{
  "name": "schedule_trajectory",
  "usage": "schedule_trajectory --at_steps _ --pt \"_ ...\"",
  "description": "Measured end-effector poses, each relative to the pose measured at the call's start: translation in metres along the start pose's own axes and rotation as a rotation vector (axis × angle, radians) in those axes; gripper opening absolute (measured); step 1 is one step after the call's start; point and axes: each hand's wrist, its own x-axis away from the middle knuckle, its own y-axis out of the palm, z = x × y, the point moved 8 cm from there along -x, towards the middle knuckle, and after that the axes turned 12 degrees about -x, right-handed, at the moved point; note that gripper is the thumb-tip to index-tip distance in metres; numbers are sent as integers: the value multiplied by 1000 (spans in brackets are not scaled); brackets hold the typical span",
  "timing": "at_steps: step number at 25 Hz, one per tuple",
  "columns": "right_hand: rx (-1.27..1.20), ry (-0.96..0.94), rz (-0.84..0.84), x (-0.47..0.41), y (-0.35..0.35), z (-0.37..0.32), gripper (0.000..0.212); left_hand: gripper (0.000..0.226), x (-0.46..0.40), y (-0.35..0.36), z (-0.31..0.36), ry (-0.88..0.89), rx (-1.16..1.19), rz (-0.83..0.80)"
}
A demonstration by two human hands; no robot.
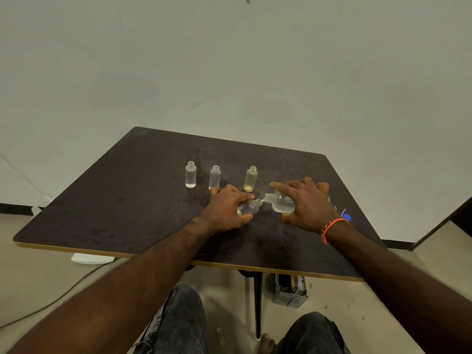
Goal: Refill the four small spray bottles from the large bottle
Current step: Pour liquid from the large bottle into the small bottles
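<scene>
While tipped, large bottle (281, 203) clear, part-filled.

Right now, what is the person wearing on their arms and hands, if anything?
Both forearms are bare, with no sleeves in view. The right hand side has a thin orange corded bracelet around the wrist, with a few small dark and pale markings along it. The left hand and its wrist carry nothing: no ring, watch or glove shows.

just beyond your fingers, a dark table (122, 200) carries three uncapped small bottles: two clear (190, 175) (214, 177), one yellowish (250, 179); a blue cap (346, 217) by your right wrist.
</scene>
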Motion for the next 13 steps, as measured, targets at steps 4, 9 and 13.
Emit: schedule_trajectory --at_steps 4,9,13 --pt "18 -4 2 0 -2 -1 85 61 0 0 0 -3 10 4" --pt "27 -9 -8 -1 -3 -2 84 61 0 1 -2 -5 4 -5" --pt "36 -13 -1 -2 -5 -3 84 61 1 1 -3 -3 1 5"
